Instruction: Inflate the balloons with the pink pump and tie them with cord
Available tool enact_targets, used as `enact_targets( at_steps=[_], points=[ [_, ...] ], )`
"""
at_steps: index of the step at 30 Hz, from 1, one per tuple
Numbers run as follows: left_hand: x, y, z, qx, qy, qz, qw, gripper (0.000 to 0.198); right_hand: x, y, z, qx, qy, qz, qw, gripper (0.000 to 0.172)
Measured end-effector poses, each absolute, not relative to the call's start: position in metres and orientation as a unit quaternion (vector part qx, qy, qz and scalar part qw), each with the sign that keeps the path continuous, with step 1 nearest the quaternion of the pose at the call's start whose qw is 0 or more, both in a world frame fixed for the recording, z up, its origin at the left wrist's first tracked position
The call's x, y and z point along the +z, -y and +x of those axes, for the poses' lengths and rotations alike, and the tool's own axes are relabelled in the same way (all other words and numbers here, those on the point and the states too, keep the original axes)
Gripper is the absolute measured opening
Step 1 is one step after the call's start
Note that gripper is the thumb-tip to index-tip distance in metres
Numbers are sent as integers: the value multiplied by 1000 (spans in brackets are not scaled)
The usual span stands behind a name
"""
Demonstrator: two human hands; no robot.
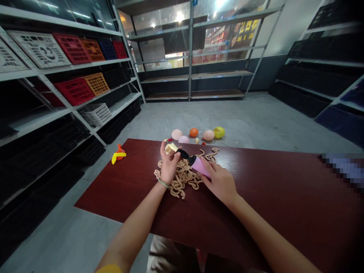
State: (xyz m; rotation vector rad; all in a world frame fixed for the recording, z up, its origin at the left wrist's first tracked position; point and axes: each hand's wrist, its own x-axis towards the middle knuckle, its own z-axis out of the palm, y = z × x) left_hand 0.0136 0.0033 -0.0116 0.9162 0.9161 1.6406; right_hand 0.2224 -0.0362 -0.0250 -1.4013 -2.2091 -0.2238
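My right hand (pixel 220 181) is wrapped round a pink hand-held tool (pixel 201 167) with a black end, tilted up and to the left. Black, cord-like loops (pixel 183 153) lie between the tool's black end and my left thumb. My left hand (pixel 170 165) is curled, thumb and fingers around a pale yellow piece (pixel 171 148) that looks like a limp balloon. Its far side is partly hidden by the fingers. Under and between both hands spreads a pile of tan, curly, rope-like pieces (pixel 183 176) on the dark red table (pixel 270 189).
Orange and yellow limp pieces (pixel 118 154) lie at the table's left edge. Beyond the far edge, several inflated balloons (pixel 208 135) rest on the grey floor. Shelves with plastic crates (pixel 75 91) stand at left; metal racks (pixel 190 76) stand behind. A blurred patch (pixel 345 167) covers the right edge.
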Motion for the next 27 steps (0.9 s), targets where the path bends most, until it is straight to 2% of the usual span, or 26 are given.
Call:
enact_targets(
  at_steps=[4,7,14,19,23,27],
  points=[
    [-14,-1,22,704,-365,340,505,51,-28,35,222,-63,794,-529,294,58],
    [-7,-3,29,699,-371,324,517,35,-33,33,225,-49,772,-539,333,54],
    [28,-15,48,680,-347,329,556,43,-38,32,227,-43,774,-525,350,49],
    [33,-19,73,738,-334,300,505,33,-32,34,230,-55,774,-532,339,53],
    [30,-18,90,767,-354,257,470,33,-31,35,232,-64,773,-550,309,60],
    [48,-31,89,785,-375,252,424,36,-41,32,233,-58,771,-543,327,54]
  ],
)
